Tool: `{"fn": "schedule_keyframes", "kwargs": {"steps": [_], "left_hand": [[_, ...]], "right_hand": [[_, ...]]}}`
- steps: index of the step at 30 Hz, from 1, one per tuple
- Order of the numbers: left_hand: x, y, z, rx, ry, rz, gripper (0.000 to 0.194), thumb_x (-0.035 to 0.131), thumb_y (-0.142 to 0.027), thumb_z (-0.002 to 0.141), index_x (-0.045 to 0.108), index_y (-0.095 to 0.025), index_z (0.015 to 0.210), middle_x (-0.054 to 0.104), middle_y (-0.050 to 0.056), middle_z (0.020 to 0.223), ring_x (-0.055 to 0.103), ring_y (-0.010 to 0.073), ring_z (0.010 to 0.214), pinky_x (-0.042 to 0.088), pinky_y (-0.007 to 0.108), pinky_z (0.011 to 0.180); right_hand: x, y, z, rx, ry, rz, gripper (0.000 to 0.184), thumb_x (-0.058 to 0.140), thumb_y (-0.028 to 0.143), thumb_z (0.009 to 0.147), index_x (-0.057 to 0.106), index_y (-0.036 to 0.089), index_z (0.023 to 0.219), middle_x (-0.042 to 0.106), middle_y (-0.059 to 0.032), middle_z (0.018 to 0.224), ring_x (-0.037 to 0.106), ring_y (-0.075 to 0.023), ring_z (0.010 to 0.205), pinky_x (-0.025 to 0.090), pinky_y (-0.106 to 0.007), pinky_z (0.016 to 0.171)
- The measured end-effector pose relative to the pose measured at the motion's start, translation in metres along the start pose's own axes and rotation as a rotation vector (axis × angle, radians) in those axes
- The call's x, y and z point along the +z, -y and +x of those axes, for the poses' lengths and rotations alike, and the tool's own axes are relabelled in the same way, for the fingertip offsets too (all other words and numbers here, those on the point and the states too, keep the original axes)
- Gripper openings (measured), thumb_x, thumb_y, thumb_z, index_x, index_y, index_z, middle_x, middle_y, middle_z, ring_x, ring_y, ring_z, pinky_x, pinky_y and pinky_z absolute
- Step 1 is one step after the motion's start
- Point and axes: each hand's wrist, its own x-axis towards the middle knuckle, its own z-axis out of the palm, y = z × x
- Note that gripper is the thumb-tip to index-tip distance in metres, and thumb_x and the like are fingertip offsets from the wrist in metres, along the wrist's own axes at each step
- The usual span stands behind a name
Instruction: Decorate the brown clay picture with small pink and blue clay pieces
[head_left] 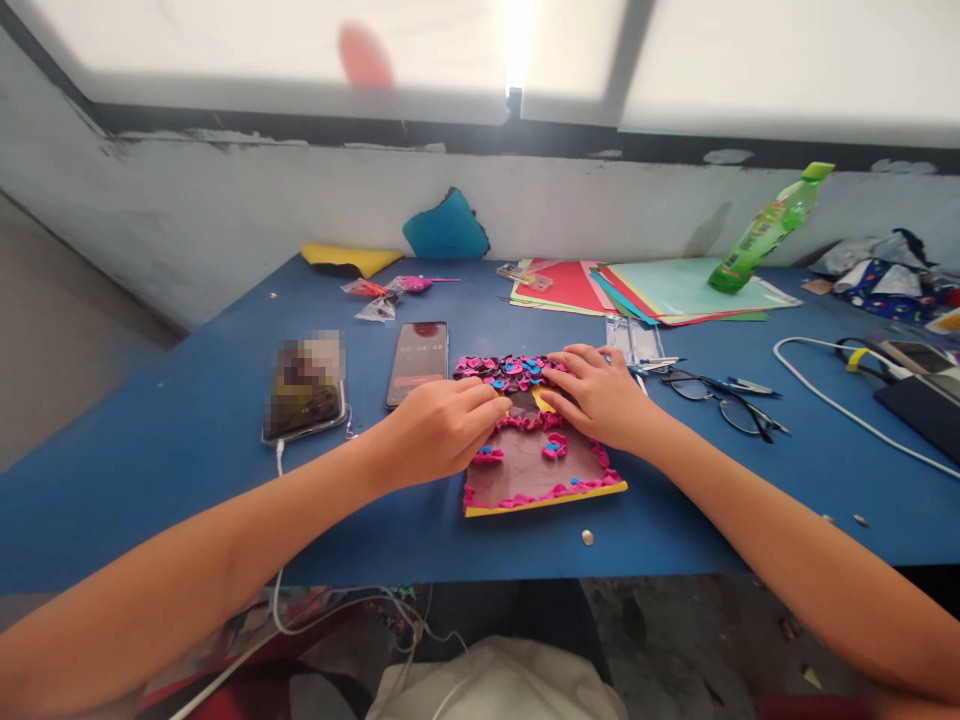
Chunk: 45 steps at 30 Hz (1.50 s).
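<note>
Clay picture [536, 470] lies flat mid-counter [187, 450]. Left hand [439, 430] curled, fingertips pinched at its centre; right hand [600, 395] spread, pressing top edge. Risk: heavy press squashes pink ruffles, or card slides twd phone [417, 362].

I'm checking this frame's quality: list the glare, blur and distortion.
Head view: the window is blown out white, with a blurred red smear on it; the blue table edge bows from wide-angle distortion; one phone screen is pixelated; the hands and clay picture are sharp and evenly lit.
</note>
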Motion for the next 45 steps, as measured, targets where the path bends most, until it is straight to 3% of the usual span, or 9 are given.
{"fn": "schedule_keyframes", "kwargs": {"steps": [4,9,13,17,22,28,35,40,45], "left_hand": [[0.002,0.001,-0.001,-0.007,-0.009,0.005,0.027,0.036,-0.016,0.096,0.062,-0.012,0.100,0.070,0.006,0.080,0.064,0.0150,0.070,0.051,0.025,0.065],[0.003,-0.001,-0.002,-0.106,-0.030,-0.143,0.025,0.039,-0.020,0.096,0.063,-0.013,0.098,0.073,0.006,0.083,0.068,0.0161,0.071,0.052,0.025,0.065],[0.001,-0.006,0.001,-0.431,0.021,-0.497,0.017,0.046,-0.020,0.092,0.063,-0.016,0.091,0.072,0.001,0.075,0.067,0.0128,0.064,0.051,0.022,0.062],[0.002,-0.010,0.008,-0.747,0.048,-0.987,0.011,0.051,-0.018,0.085,0.059,-0.015,0.091,0.072,0.004,0.082,0.066,0.0120,0.065,0.050,0.020,0.057],[0.004,-0.014,0.012,-0.932,0.041,-1.389,0.012,0.062,-0.020,0.074,0.056,-0.014,0.083,0.068,0.001,0.066,0.063,0.0112,0.060,0.049,0.020,0.055],[0.001,-0.013,0.013,-0.974,0.023,-1.396,0.014,0.071,-0.023,0.065,0.063,-0.013,0.068,0.065,-0.001,0.059,0.060,0.0099,0.057,0.048,0.020,0.056],[-0.003,-0.015,0.012,-0.887,0.036,-1.364,0.011,0.068,-0.025,0.070,0.065,-0.014,0.070,0.069,0.000,0.064,0.065,0.0138,0.063,0.052,0.024,0.062],[-0.004,-0.011,0.012,-0.870,0.110,-1.383,0.025,0.073,-0.037,0.069,0.065,-0.013,0.068,0.070,0.003,0.062,0.063,0.0138,0.061,0.050,0.024,0.061],[-0.005,-0.010,0.015,-0.902,0.074,-1.442,0.033,0.076,-0.044,0.067,0.064,-0.013,0.069,0.069,0.002,0.061,0.062,0.0121,0.059,0.049,0.021,0.056]], "right_hand": [[0.000,0.001,0.000,-0.004,-0.017,-0.013,0.037,0.039,0.039,0.097,0.063,0.016,0.112,0.063,-0.0134,0.122,0.050,-0.0307,0.115,0.029,-0.048,0.091],[-0.002,-0.002,0.001,-0.001,-0.140,0.031,0.025,0.044,0.028,0.095,0.062,0.015,0.106,0.069,-0.0115,0.111,0.055,-0.0278,0.107,0.031,-0.044,0.087],[-0.010,0.004,0.001,-0.090,-0.300,0.095,0.017,0.047,0.024,0.094,0.063,0.019,0.096,0.073,-0.0059,0.097,0.059,-0.0228,0.094,0.033,-0.040,0.084],[-0.019,0.022,0.000,-0.243,-0.443,0.262,0.011,0.053,0.025,0.093,0.061,0.019,0.097,0.072,-0.0028,0.086,0.060,-0.0167,0.082,0.037,-0.035,0.080],[-0.021,0.038,-0.002,-0.320,-0.523,0.335,0.010,0.057,0.022,0.091,0.059,0.017,0.100,0.070,-0.0038,0.086,0.059,-0.0148,0.078,0.039,-0.033,0.077],[-0.021,0.042,-0.003,-0.350,-0.538,0.378,0.008,0.052,0.019,0.093,0.058,0.020,0.099,0.070,-0.0023,0.083,0.060,-0.0129,0.074,0.040,-0.031,0.075],[-0.027,0.043,-0.004,-0.390,-0.554,0.405,0.009,0.051,0.017,0.093,0.057,0.019,0.100,0.070,-0.0032,0.081,0.061,-0.0137,0.073,0.042,-0.031,0.073],[-0.029,0.045,-0.004,-0.377,-0.541,0.486,0.008,0.050,0.016,0.093,0.057,0.019,0.094,0.069,-0.0038,0.079,0.061,-0.0136,0.070,0.046,-0.029,0.067],[-0.030,0.044,-0.005,-0.332,-0.549,0.516,0.006,0.054,0.013,0.089,0.057,0.018,0.088,0.067,-0.0055,0.074,0.060,-0.0147,0.067,0.051,-0.028,0.064]]}}
